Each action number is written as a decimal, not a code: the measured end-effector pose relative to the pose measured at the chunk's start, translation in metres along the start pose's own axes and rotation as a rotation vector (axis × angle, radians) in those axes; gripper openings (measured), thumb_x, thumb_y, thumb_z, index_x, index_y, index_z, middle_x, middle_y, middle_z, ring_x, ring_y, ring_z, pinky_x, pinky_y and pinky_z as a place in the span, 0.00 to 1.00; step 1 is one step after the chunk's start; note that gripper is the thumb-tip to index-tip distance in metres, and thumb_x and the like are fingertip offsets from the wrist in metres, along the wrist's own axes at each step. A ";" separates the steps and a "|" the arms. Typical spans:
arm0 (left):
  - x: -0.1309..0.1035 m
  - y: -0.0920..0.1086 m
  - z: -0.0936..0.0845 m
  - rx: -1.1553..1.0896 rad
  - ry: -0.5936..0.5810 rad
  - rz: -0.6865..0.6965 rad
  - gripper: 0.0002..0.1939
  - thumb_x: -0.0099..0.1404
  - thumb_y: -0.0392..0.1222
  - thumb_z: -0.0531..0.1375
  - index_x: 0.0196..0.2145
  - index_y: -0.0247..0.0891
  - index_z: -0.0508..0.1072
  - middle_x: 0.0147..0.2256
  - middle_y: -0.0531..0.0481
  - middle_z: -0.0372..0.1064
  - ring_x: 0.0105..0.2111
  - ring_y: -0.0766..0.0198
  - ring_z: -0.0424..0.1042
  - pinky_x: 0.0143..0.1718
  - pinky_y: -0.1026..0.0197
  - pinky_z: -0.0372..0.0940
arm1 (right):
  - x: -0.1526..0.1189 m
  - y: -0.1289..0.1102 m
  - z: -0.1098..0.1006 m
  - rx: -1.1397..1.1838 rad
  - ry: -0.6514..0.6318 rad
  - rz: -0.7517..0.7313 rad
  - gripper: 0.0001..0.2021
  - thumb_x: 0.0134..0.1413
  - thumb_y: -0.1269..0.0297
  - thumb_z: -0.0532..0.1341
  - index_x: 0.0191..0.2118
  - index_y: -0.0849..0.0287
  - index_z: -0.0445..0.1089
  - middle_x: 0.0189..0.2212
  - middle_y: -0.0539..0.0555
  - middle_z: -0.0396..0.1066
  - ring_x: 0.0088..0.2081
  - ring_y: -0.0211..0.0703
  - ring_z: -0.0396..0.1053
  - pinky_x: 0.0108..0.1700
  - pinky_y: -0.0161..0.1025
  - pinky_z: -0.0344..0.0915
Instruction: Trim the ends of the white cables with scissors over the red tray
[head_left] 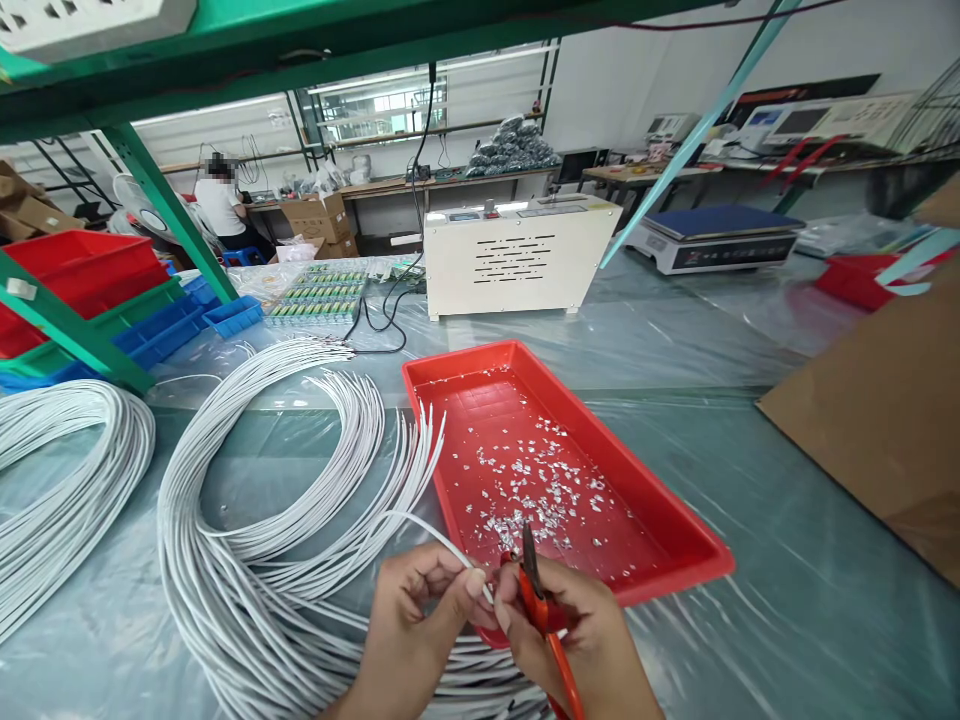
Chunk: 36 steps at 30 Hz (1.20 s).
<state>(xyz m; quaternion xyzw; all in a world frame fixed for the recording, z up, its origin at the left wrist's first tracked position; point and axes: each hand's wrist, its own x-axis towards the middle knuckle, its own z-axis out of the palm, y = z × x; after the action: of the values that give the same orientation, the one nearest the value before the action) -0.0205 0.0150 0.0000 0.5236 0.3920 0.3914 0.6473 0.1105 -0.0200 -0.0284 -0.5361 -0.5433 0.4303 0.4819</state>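
My left hand (424, 620) pinches a white cable (429, 527) close to its end, just over the near rim of a red tray (645, 500). In my right hand (581, 625) is a pair of scissors (541, 610) with orange handles and dark blades pointing away from me. The right fingertips meet the left ones at the cable's end, which they mostly hide. Small silvery scraps (544, 490) lie scattered over the tray's floor. A large coil of white cables (195, 500) rests on the table to the left, its loose ends reaching the tray.
Another cable coil (112, 450) lies at the far left. Behind the tray stands a cream metal box (517, 260) with vents. A scale (712, 240) is at the back right, a cardboard piece (877, 400) at the right. Green shelf posts (169, 210) rise at the left; a person (221, 205) sits beyond.
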 end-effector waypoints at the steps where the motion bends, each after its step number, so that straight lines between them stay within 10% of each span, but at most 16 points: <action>1: 0.001 0.001 0.001 -0.036 -0.003 -0.022 0.13 0.59 0.45 0.59 0.23 0.33 0.71 0.19 0.49 0.73 0.20 0.67 0.70 0.25 0.68 0.65 | 0.000 -0.001 0.000 0.003 0.000 -0.004 0.05 0.43 0.70 0.57 0.22 0.59 0.60 0.17 0.47 0.59 0.19 0.34 0.55 0.22 0.31 0.57; 12: 0.001 0.001 0.001 -0.101 0.040 -0.137 0.15 0.52 0.48 0.64 0.20 0.31 0.69 0.16 0.51 0.69 0.18 0.69 0.68 0.22 0.69 0.65 | 0.002 -0.003 0.001 -0.064 0.015 -0.119 0.06 0.38 0.74 0.56 0.21 0.58 0.58 0.15 0.44 0.57 0.17 0.32 0.55 0.20 0.28 0.55; 20: -0.005 -0.002 0.001 0.180 0.080 0.048 0.09 0.56 0.38 0.61 0.22 0.32 0.71 0.19 0.51 0.69 0.21 0.69 0.68 0.24 0.70 0.64 | -0.001 0.005 0.002 -0.150 0.019 -0.160 0.06 0.38 0.75 0.56 0.22 0.57 0.58 0.15 0.44 0.58 0.17 0.32 0.56 0.20 0.28 0.56; 29: 0.001 0.000 0.000 -0.184 -0.043 -0.112 0.12 0.57 0.43 0.61 0.23 0.32 0.69 0.18 0.50 0.70 0.17 0.70 0.68 0.21 0.69 0.64 | 0.009 -0.007 0.001 0.424 -0.185 0.308 0.12 0.42 0.61 0.60 0.19 0.59 0.57 0.12 0.43 0.55 0.15 0.30 0.50 0.18 0.29 0.49; 36: 0.004 -0.001 -0.004 -0.292 -0.117 -0.126 0.11 0.58 0.43 0.61 0.25 0.30 0.71 0.18 0.50 0.70 0.17 0.71 0.68 0.20 0.71 0.63 | 0.006 0.007 -0.001 0.587 -0.151 0.347 0.17 0.41 0.52 0.62 0.20 0.59 0.58 0.11 0.43 0.56 0.14 0.30 0.51 0.18 0.30 0.48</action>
<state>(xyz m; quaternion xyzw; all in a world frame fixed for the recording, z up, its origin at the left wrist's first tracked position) -0.0231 0.0198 -0.0016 0.4204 0.3245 0.3717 0.7614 0.1132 -0.0134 -0.0343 -0.4256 -0.3312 0.6824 0.4935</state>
